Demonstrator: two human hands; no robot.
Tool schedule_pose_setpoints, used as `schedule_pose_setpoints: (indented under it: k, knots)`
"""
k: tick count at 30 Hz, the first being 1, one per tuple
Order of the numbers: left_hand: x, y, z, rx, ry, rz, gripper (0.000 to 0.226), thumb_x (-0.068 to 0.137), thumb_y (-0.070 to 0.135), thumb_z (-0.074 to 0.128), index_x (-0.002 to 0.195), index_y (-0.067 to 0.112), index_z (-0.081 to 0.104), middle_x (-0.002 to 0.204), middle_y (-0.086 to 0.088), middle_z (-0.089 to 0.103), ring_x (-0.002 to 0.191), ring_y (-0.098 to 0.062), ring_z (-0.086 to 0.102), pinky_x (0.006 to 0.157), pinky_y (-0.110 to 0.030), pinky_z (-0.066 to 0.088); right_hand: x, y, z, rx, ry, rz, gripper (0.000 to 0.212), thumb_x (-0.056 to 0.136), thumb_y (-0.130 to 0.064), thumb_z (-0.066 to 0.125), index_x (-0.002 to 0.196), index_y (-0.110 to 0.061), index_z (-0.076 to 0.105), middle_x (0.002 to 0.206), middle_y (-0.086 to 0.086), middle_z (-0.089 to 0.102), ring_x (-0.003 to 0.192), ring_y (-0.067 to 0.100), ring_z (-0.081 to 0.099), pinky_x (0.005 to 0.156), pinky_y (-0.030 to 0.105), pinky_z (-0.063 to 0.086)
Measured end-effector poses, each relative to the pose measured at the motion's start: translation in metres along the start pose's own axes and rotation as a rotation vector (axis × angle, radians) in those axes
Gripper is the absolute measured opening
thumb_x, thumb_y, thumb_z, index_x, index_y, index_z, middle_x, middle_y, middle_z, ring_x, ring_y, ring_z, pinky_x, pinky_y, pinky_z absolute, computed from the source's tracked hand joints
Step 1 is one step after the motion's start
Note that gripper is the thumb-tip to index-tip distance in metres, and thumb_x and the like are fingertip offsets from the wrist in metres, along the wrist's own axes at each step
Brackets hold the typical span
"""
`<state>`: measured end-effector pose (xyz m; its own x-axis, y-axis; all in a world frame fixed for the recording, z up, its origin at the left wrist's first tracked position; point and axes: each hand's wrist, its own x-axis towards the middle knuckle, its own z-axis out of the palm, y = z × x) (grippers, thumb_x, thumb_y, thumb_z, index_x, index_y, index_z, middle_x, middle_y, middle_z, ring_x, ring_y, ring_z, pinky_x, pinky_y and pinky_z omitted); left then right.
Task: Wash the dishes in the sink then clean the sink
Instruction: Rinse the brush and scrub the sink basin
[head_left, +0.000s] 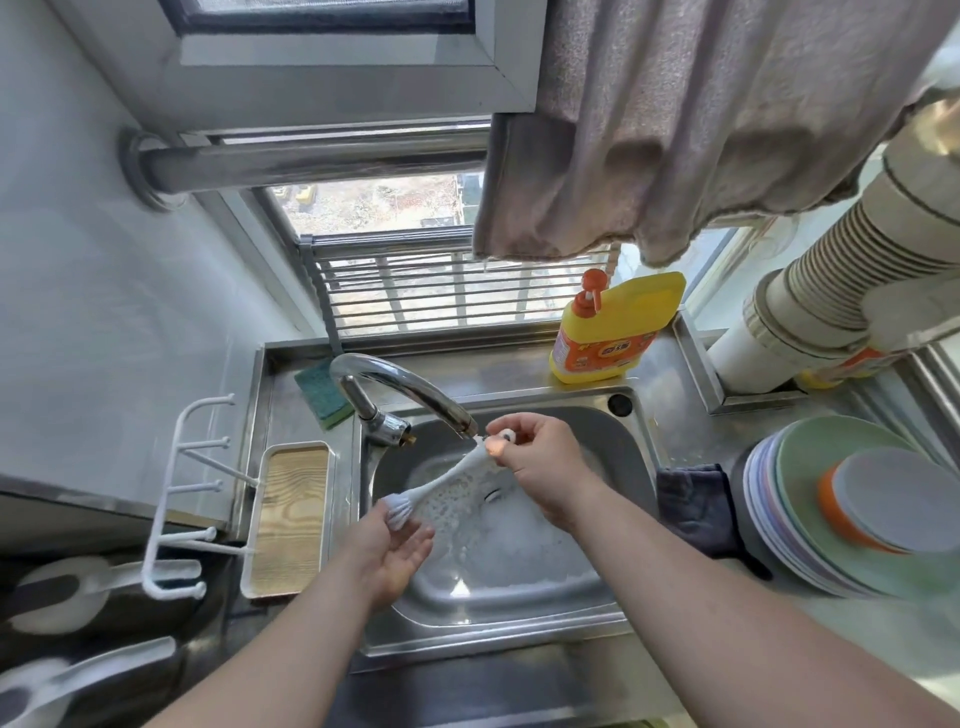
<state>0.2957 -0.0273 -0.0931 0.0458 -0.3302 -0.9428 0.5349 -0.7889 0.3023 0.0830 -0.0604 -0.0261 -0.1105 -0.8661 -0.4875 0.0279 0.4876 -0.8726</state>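
Two hands over sink (636, 441): right hand (535, 465) grips brush (441, 483) handle; left hand (392, 551) open beneath bristles.

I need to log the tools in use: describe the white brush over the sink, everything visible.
The brush is white, seemingly plastic, with a slim handle and short white bristles. It slants over the foamy sink, handle end up under the tap. The right hand pinches the handle end; the bristles rest against the left hand.
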Motion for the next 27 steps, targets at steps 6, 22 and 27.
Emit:
schedule_pose_setpoints:
  k: [6,22,27]
  knots:
    - [0.004,-0.017,-0.006,0.0,-0.033,-0.152,0.054,0.11,0.048,0.044,0.119,-0.004,0.057,0.111,-0.028,0.063,0.102,-0.044,0.065,0.099,-0.049,0.053,-0.002,-0.004,0.018,-0.135,-0.016,-0.038,0.005,0.09,-0.016,0.079,0.094,-0.02,0.078,0.082,-0.006,0.073,0.075,0.009,0.064,0.071,0.025,0.054]
    - [-0.015,0.002,0.046,0.054,-0.232,0.11,0.038,0.11,0.034,0.05,0.131,0.007,0.067,0.136,-0.017,0.067,0.115,-0.035,0.063,0.113,-0.049,0.049,-0.001,0.021,-0.091,0.44,0.261,0.149,0.009,0.099,-0.005,0.065,0.102,-0.01,0.071,0.08,0.009,0.065,0.065,0.014,0.062,0.058,0.018,0.055]
    - [-0.022,-0.004,0.057,0.134,-0.27,0.062,0.047,0.112,0.044,0.041,0.131,0.009,0.066,0.128,-0.014,0.073,0.116,-0.034,0.069,0.101,-0.047,0.052,-0.013,0.045,-0.128,0.71,0.377,0.257,0.006,0.101,-0.005,0.061,0.1,-0.005,0.066,0.086,0.01,0.059,0.071,0.018,0.055,0.051,0.015,0.053]
